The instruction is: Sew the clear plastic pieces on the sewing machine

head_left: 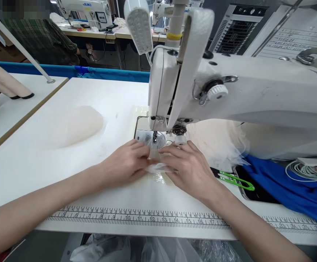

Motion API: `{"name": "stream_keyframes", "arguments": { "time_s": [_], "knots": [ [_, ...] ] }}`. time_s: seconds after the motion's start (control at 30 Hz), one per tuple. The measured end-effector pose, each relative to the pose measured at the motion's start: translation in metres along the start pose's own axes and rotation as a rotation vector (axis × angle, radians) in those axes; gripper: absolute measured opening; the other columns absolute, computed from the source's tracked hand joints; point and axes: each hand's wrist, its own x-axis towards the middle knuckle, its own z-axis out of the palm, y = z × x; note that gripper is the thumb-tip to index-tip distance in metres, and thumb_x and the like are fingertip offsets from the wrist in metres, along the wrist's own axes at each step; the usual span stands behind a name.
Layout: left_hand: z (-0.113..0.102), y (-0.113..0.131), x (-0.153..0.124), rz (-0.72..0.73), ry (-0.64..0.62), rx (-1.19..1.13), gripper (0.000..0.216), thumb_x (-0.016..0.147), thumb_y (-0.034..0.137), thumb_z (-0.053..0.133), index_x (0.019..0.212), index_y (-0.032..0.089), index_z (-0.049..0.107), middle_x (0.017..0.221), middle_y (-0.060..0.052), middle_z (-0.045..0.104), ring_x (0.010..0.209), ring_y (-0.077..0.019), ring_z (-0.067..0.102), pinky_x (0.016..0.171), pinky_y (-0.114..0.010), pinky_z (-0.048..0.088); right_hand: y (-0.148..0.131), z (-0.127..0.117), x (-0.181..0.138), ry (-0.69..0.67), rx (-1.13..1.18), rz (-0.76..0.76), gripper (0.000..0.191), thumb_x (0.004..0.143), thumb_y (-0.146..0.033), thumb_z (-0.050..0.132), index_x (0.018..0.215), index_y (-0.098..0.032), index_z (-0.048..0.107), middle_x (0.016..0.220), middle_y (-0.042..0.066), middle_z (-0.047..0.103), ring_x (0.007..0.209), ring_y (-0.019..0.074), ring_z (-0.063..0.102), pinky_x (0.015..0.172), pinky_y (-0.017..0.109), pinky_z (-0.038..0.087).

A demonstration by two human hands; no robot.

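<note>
A small piece of sheer white fabric (158, 167) lies between my hands, just in front of the presser foot (155, 137) of a white sewing machine (242, 83). My left hand (127, 161) pinches the fabric from the left, its fingers curled and slightly blurred. From the right, my right hand (188, 168) grips the same fabric, thumb and fingers bent over it. Part of the fabric runs up under the foot; my fingers hide its edges. A pale beige sheer piece (83, 125) lies flat to the left.
Gathered sheer fabric (215, 140) is heaped under the machine arm. Green thread snips (237, 180), a dark phone (256, 189) and blue cloth (292, 185) lie to the right. A printed ruler (136, 217) follows the table's front edge. Behind, a person in a plaid shirt (38, 45) is partly visible.
</note>
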Motion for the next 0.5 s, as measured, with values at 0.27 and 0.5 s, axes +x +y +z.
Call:
{"name": "stream_keyframes", "arguments": {
  "time_s": [0.27,0.5],
  "knots": [
    [0.009,0.021,-0.021,0.028,-0.001,0.393,0.031,0.096,0.016,0.048,0.125,0.015,0.059,0.129,-0.01,0.062,0.121,-0.0211,0.054,0.1,-0.038,0.037,-0.003,0.002,-0.003,0.005,-0.033,-0.089,0.021,0.085,-0.007,0.055,0.086,-0.018,0.072,0.098,0.002,0.076,0.096,0.0189,0.062,0.087,0.035,0.04],
    [0.012,0.018,-0.021,0.014,0.048,0.334,0.029,0.097,0.018,0.046,0.121,0.014,0.062,0.123,-0.013,0.066,0.114,-0.0219,0.062,0.104,-0.043,0.035,-0.001,0.004,-0.002,0.041,-0.007,-0.098,0.02,0.086,-0.008,0.056,0.089,-0.018,0.073,0.095,0.002,0.076,0.096,0.0203,0.063,0.088,0.036,0.04]
  ]
}}
